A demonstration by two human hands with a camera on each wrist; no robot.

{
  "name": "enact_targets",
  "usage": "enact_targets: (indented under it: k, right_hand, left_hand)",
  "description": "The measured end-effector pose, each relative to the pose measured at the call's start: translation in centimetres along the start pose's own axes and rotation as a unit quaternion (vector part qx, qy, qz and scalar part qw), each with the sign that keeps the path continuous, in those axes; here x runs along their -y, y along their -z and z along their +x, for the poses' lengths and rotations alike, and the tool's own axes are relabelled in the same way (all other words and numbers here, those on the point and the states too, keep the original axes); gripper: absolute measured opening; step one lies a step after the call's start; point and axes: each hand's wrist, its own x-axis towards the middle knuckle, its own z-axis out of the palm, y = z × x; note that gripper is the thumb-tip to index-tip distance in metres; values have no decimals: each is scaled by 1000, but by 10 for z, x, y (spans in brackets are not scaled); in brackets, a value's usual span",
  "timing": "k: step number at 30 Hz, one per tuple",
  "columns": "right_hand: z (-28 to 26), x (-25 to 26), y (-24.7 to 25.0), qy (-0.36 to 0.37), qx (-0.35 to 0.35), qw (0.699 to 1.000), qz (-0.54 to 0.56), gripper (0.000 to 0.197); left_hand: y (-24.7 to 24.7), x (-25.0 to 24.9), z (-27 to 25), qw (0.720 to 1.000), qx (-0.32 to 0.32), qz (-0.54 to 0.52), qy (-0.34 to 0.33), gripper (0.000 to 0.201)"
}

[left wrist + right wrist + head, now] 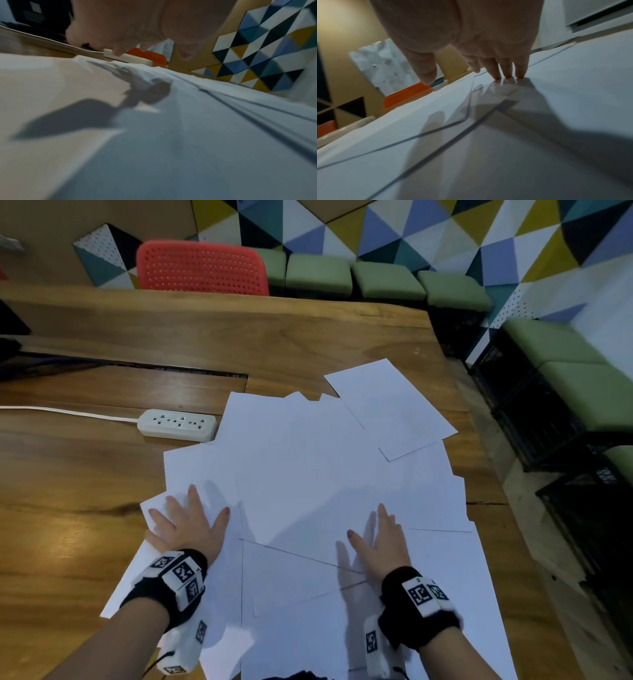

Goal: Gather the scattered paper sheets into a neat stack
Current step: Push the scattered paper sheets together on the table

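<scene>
Several white paper sheets (308, 474) lie fanned out and overlapping across the wooden table (85, 474). One sheet (390, 405) sits askew at the far right of the spread. My left hand (188, 522) lies flat with fingers spread on the left edge of the papers. My right hand (376, 539) rests with straight fingers on the sheets near the middle right. In the right wrist view the fingertips (506, 78) touch the paper (539, 121). The left wrist view shows the left hand (128, 27) just above the sheets (171, 135), blurred.
A white power strip (178, 424) with its cable lies just left of the papers' far edge. A red chair (202, 266) stands behind the table. Green cushioned stools (387, 280) line the patterned wall. The table's right edge (486, 474) runs close to the sheets.
</scene>
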Motion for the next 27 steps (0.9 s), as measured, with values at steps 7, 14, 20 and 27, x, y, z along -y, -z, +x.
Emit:
enact_targets:
  k: [7,14,20,27]
  right_hand:
    - [-12,21,-35,51,-7,996,68,73]
    - [10,24,-28,-79,-37,980,181,47]
    - [12,23,-33,-2,38,999,-10,25]
    - [-2,7,-20,2,-15,1000,-11,18]
  left_hand:
    - [-15,-20,-24,988,101,2,-118,74]
    - [0,-1,-14,997,20,-15,-69,74]
    - [1,6,-12,993,15,-51,-103,69]
    - [18,20,10,997,6,-71,11,72]
